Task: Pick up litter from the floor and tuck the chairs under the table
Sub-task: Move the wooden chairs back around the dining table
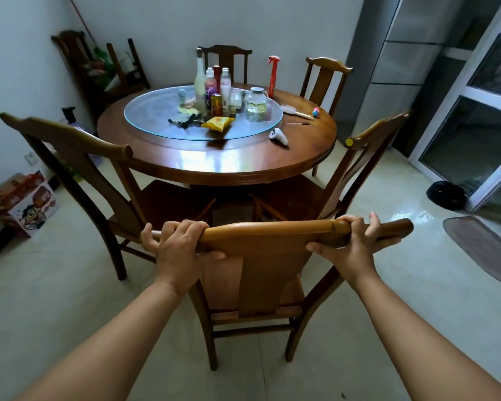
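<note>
Head view, round table [220, 166] beyond the fingers, nearest chair [268, 273] standing clear of it on the floor, left hand [180, 247] and right hand [349, 244] both curled around its top rail

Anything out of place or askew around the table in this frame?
The near chair, gripped by the left hand and right hand, stands clear of the table, untucked. A dark speck lies on the floor.
</note>
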### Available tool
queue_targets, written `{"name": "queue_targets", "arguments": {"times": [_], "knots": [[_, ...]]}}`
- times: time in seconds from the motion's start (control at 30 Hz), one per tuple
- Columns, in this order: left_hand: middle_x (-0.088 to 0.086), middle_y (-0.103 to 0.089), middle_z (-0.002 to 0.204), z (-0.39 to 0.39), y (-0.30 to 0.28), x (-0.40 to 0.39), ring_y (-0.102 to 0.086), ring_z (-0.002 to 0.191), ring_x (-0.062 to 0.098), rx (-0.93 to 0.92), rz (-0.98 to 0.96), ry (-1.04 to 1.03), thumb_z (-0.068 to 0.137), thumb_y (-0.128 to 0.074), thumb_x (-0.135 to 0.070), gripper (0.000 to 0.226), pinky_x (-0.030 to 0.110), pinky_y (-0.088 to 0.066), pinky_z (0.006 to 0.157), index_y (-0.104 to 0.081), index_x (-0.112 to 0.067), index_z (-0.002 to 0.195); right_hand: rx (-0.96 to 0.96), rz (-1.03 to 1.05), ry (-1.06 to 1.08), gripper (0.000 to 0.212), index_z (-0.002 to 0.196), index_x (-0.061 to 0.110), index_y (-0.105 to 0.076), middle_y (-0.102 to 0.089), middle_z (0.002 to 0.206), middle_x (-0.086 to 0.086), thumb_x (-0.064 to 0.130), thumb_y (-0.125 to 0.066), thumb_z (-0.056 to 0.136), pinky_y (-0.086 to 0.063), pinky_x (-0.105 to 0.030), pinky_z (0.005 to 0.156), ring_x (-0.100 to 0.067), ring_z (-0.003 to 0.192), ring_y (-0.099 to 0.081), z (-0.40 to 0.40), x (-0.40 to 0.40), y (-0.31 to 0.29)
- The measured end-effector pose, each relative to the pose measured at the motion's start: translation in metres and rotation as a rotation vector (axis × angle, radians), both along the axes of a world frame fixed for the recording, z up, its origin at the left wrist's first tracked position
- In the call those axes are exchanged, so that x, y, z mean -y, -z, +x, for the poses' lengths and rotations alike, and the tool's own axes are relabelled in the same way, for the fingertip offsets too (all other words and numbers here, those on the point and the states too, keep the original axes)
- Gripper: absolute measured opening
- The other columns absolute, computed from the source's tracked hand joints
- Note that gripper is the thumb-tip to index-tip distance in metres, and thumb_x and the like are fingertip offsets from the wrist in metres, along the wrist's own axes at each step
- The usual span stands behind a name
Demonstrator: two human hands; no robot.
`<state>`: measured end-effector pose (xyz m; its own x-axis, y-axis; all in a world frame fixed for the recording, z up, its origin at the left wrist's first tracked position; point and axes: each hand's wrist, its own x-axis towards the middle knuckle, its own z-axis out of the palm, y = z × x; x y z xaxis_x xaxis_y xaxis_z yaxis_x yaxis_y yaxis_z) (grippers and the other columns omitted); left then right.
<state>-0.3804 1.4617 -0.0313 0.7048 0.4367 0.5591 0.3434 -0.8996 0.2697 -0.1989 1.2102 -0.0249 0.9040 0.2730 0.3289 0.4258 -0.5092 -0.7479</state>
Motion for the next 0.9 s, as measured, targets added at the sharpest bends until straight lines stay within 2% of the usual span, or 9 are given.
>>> {"name": "queue_targets", "arguments": {"times": [0.17,0.27,0.33,0.4,0.43,0.53,0.63,0.8,0.9], "knots": [[-0.005,-0.066,0.094,0.036,-0.002,-0.031,-0.053,0.098,0.027,-0.010,0.006,-0.015,0.065,-0.071,-0.056,0.042,0.041,-0.005,0.101,-0.059,-0.030,0.096,-0.004,0.003,-0.030,0.067,0.107,0.036,-0.042,0.012,0.151,0.007,0.040,-0.084,0.055,-0.034,-0.055,0.105,-0.035,0.141,0.003,0.039,-0.032,0.000],[-0.004,-0.066,0.095,0.049,-0.002,-0.049,-0.054,0.099,0.028,-0.017,0.017,-0.039,0.069,-0.052,-0.066,0.048,0.043,-0.007,0.102,-0.061,-0.028,0.097,-0.001,0.030,-0.048,0.065,0.102,0.039,-0.043,0.010,0.151,0.006,0.041,-0.085,0.053,-0.034,-0.052,0.105,-0.033,0.141,0.002,0.053,-0.051,-0.001],[-0.002,-0.066,0.096,0.055,-0.001,-0.059,-0.054,0.100,0.030,-0.027,0.019,-0.052,0.070,-0.039,-0.075,0.061,0.051,-0.011,0.101,-0.062,-0.026,0.098,0.003,0.060,-0.058,0.064,0.099,0.042,-0.041,0.009,0.152,0.006,0.041,-0.085,0.052,-0.034,-0.051,0.104,-0.023,0.140,0.005,0.057,-0.063,0.000],[-0.001,-0.067,0.095,0.058,-0.001,-0.067,-0.054,0.099,0.031,-0.025,0.019,-0.059,0.072,-0.028,-0.081,0.071,0.058,-0.016,0.098,-0.062,-0.024,0.098,0.017,0.075,-0.057,0.066,0.098,0.045,-0.038,0.008,0.151,0.007,0.040,-0.085,0.053,-0.032,-0.050,0.103,0.000,0.129,0.011,0.059,-0.073,0.000],[0.000,-0.067,0.095,0.060,-0.002,-0.070,-0.055,0.098,0.032,-0.021,0.022,-0.061,0.073,-0.025,-0.082,0.073,0.059,-0.017,0.097,-0.062,-0.024,0.097,0.017,0.079,-0.062,0.067,0.098,0.046,-0.037,0.008,0.150,0.007,0.041,-0.085,0.053,-0.032,-0.049,0.103,0.001,0.128,0.011,0.061,-0.077,0.000],[0.001,-0.067,0.094,0.069,-0.007,-0.079,-0.055,0.097,0.034,-0.026,0.019,-0.065,0.072,-0.026,-0.082,0.072,0.060,-0.017,0.097,-0.061,-0.024,0.096,0.002,0.085,-0.072,0.068,0.098,0.048,-0.035,0.009,0.151,0.006,0.043,-0.085,0.052,-0.031,-0.044,0.101,-0.024,0.138,0.000,0.069,-0.087,-0.003],[0.000,-0.066,0.094,0.074,-0.009,-0.082,-0.054,0.098,0.033,-0.045,0.000,-0.069,0.070,-0.031,-0.081,0.067,0.057,-0.015,0.098,-0.060,-0.025,0.096,0.008,0.068,-0.071,0.067,0.101,0.044,-0.039,0.010,0.150,0.009,0.044,-0.085,0.052,-0.030,-0.042,0.100,-0.025,0.138,0.003,0.076,-0.089,-0.002],[-0.003,-0.065,0.093,0.074,-0.008,-0.079,-0.053,0.098,0.029,-0.069,-0.014,-0.057,0.073,-0.025,-0.082,0.067,0.057,-0.016,0.098,-0.059,-0.029,0.096,-0.016,0.054,-0.050,0.069,0.106,0.037,-0.043,0.012,0.151,0.006,0.042,-0.086,0.052,-0.032,-0.053,0.104,-0.035,0.140,0.011,0.078,-0.087,-0.001],[-0.004,-0.065,0.093,0.073,-0.006,-0.079,-0.053,0.097,0.028,-0.071,-0.016,-0.052,0.073,-0.026,-0.081,0.066,0.057,-0.017,0.098,-0.059,-0.029,0.096,-0.005,0.052,-0.046,0.069,0.109,0.034,-0.045,0.012,0.152,0.002,0.045,-0.084,0.052,-0.032,-0.055,0.104,-0.036,0.140,0.010,0.078,-0.086,0.001]]}}
